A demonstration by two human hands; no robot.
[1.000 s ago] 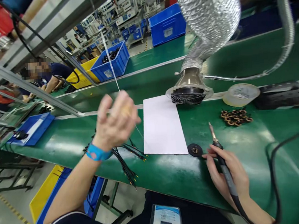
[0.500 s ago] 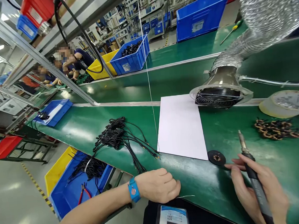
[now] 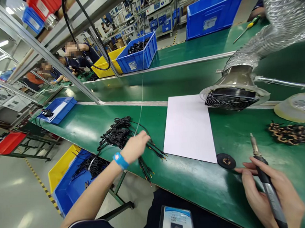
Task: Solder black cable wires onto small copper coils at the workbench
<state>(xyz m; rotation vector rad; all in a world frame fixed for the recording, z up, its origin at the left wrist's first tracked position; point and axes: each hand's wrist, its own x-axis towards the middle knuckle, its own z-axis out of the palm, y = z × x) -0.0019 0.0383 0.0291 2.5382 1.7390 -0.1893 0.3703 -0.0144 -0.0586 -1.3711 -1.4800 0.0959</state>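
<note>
Your left hand (image 3: 135, 147) is now over the bundle of black cables (image 3: 117, 133), left of the white sheet (image 3: 189, 129); 0.5 s ago it is down by the near edge of the surface (image 3: 193, 185). So that hand is now among the cables, well apart from the black disc (image 3: 226, 161), and your 2 hands are at 2 separate spots. Its fingers are curled, but I cannot tell whether they grip a cable, the thin pale strand (image 3: 142, 89), or nothing. That strand comes down from above and its visible lower end meets your fingers; in the earlier frame it drops along the sheet's left side.

Your right hand (image 3: 286, 188) is as it was, closed around the handle of the soldering iron (image 3: 269, 186), tip up and touching nothing. 1 finger reaches toward the rim of the disc; whether it touches is unclear. The disc lies flat beside the sheet's near right corner, a ring of small copper-coloured bits at its middle, and the pile of small copper-and-black parts (image 3: 290, 133) sits beyond the iron, undisturbed.
</note>
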